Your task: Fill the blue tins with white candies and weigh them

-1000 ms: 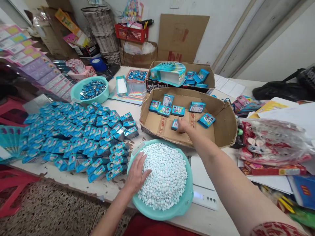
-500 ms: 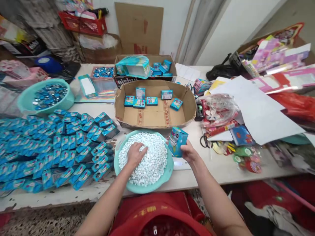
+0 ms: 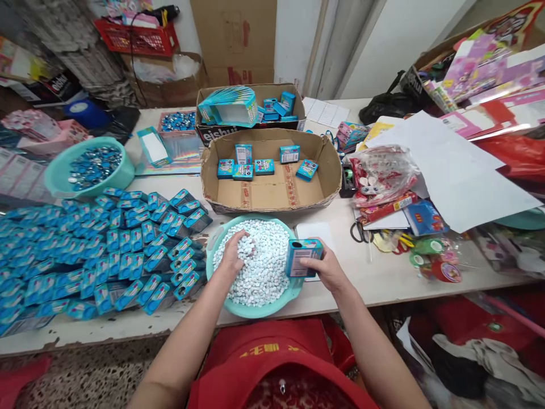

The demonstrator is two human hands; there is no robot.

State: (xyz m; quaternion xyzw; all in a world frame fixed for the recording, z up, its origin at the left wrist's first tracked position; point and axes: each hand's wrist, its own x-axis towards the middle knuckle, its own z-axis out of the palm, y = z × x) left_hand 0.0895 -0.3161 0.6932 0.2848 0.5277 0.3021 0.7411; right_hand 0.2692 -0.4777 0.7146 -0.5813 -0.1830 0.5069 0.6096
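A teal basin (image 3: 294, 291) full of small white candies (image 3: 264, 284) stands at the table's front edge. My left hand (image 3: 232, 255) is cupped around a heap of the candies at the basin's left side. In my right hand (image 3: 330, 267) is a small blue box (image 3: 303, 258), held upright over the basin's right rim with a dark round hole showing in its top. Beyond the basin, a cut-down cardboard box (image 3: 272, 196) holds several blue boxes lying and standing apart. Many more blue boxes (image 3: 128, 241) stand in packed rows to the left.
A teal bowl (image 3: 51, 176) of shiny blue-and-silver pieces sits at the far left. Behind the cardboard box is another carton (image 3: 208, 136) with blue packaging. White sheets (image 3: 451, 170), scissors (image 3: 360, 233) and plastic bags (image 3: 383, 170) crowd the right side.
My left hand has gone from lying spread on the candies to scooping up a handful. My right hand has turned the blue box, so its printed panel and top hole now show.
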